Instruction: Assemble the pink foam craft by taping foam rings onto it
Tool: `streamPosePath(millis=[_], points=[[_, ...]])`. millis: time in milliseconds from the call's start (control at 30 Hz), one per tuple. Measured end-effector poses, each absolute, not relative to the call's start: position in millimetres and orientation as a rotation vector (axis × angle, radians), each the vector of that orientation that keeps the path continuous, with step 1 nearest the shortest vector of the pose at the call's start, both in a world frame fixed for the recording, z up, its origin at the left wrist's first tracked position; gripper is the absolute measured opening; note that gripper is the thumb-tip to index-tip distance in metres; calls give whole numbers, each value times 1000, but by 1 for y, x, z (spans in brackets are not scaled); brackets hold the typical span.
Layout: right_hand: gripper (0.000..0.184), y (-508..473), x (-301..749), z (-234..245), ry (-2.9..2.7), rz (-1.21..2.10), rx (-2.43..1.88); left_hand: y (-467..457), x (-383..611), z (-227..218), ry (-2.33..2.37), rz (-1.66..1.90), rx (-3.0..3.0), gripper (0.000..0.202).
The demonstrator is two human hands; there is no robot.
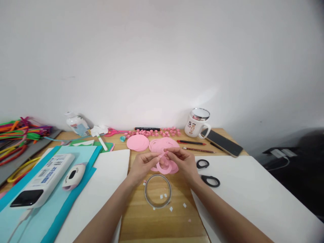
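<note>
Both hands meet over the middle of the wooden table (162, 222). My left hand (143, 165) and my right hand (183, 162) each pinch a curling pink paper strip (164, 167), which loops down between them. Just behind lie a pile of pink paper circles (138, 142) and more cut pink paper (158, 145). A clear roll of tape (158, 190) lies flat in front of my wrists, with small white bits of backing scattered around it.
Black-handled scissors (209, 175) rest by my right wrist on a white sheet (253, 192). A mug (197, 123), phone (224, 142), pencils (194, 145) and small pink rolls (152, 132) stand behind. Left: blue paper (73, 202), power bank (42, 180), small device (74, 175), coloured strips (17, 135).
</note>
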State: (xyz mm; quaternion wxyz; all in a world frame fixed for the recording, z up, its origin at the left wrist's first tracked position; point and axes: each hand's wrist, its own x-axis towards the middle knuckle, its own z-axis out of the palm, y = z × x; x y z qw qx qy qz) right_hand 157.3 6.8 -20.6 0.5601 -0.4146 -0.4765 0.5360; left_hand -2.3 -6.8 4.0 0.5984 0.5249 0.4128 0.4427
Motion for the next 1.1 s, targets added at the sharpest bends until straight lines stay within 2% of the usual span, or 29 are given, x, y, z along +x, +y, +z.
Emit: streamPosePath(millis=[300,500,733,1100], points=[[16,7,156,-18,-1074,1239,-991,-7,-2,7,952,1023,1213,21],[23,8,157,-21,-1132,1283,-981,-7,-3,5,959,1021,1229,19],[19,8,157,-21,-1127,1256,-945,-7,-2,7,948,1007,1243,21],[23,7,157,-18,-1096,1298,-973,-8,-2,9,936,1007,1246,20]])
